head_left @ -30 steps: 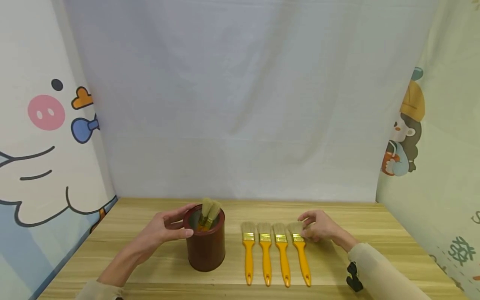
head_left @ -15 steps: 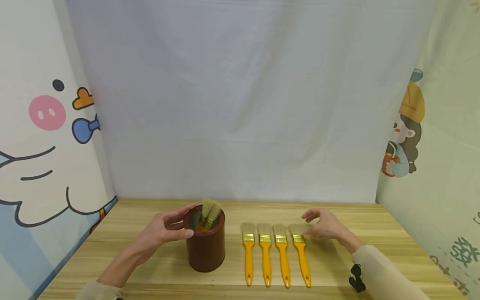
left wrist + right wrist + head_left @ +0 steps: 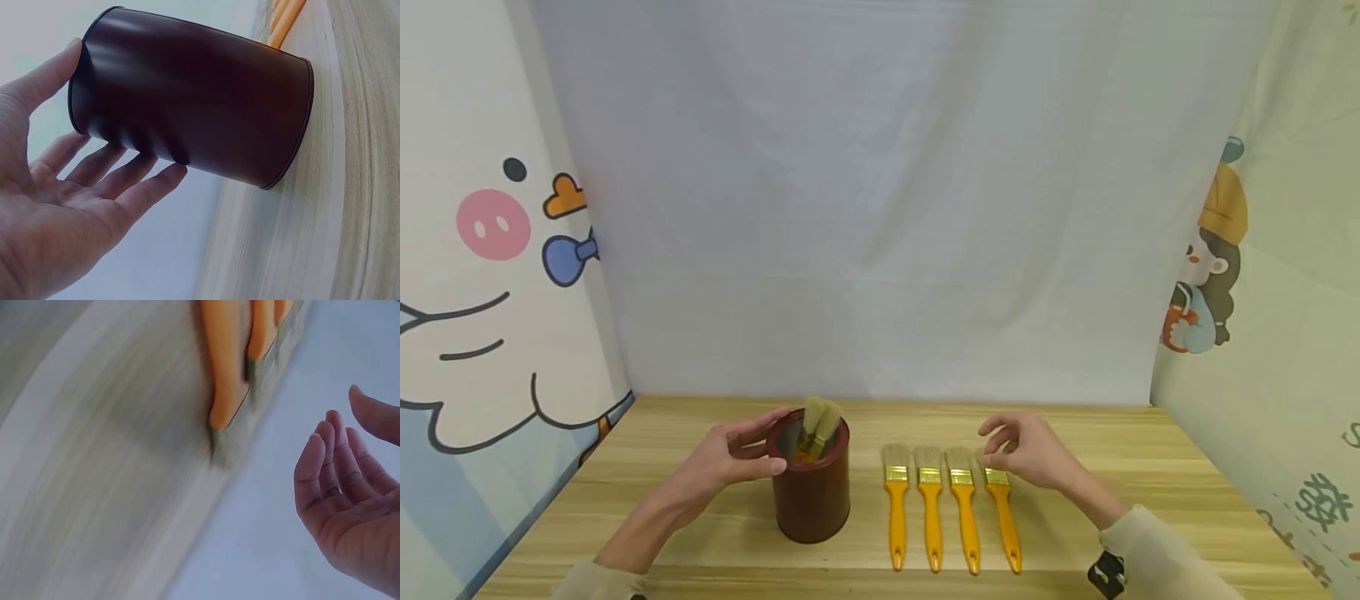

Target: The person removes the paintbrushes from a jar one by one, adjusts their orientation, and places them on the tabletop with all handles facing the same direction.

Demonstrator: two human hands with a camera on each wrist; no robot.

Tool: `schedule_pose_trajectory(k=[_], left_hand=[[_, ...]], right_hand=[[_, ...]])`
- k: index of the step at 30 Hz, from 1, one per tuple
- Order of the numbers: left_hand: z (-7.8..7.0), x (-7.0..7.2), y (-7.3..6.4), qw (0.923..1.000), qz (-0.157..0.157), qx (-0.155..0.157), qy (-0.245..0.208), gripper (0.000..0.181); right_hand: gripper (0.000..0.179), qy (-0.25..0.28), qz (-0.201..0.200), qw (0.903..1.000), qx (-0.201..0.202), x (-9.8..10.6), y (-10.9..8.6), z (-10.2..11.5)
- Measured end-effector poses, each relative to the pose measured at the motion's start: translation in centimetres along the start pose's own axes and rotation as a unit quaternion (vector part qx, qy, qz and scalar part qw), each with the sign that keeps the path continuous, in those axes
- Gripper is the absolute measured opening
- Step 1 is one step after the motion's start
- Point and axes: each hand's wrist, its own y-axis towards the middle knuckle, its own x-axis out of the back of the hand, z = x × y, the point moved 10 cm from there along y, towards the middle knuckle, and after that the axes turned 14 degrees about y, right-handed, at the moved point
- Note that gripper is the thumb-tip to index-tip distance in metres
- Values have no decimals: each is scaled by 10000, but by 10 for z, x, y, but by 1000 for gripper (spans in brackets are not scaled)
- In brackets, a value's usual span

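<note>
My left hand (image 3: 718,458) holds a dark red-brown can (image 3: 812,500) near its rim, thumb on the near side and fingers on the far side. In the left wrist view, the thumb and fingertips touch the can (image 3: 194,94). Two paintbrushes (image 3: 820,425) stand in it, bristles up. Above the bristles of the rightmost paintbrush (image 3: 1004,517) in a row, my right hand (image 3: 1030,450) hovers with loosely bent fingers. It holds nothing; in the right wrist view the hand (image 3: 350,494) is apart from the orange-handled paintbrush (image 3: 222,356).
Left of that brush lie three more paintbrushes (image 3: 967,525), (image 3: 932,521), (image 3: 898,521) side by side, handles toward me. All lie on a light wood table (image 3: 715,550). A pale grey curtain (image 3: 880,208) hangs behind, with printed cloth (image 3: 467,333) at the left side.
My right hand shifts slightly right off the last brush, then back left and above its bristles. The left hand and can stay put.
</note>
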Motion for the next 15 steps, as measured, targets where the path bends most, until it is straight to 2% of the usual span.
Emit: schedule_pose_trajectory(k=[9, 15], left_hand=[[0, 0, 0, 10000, 44, -33, -10, 68], [0, 0, 0, 10000, 22, 17, -31, 68]], right_hand=[[26, 189, 294, 9990, 279, -45, 1, 37], [27, 360, 310, 9982, 356, -68, 3, 62]])
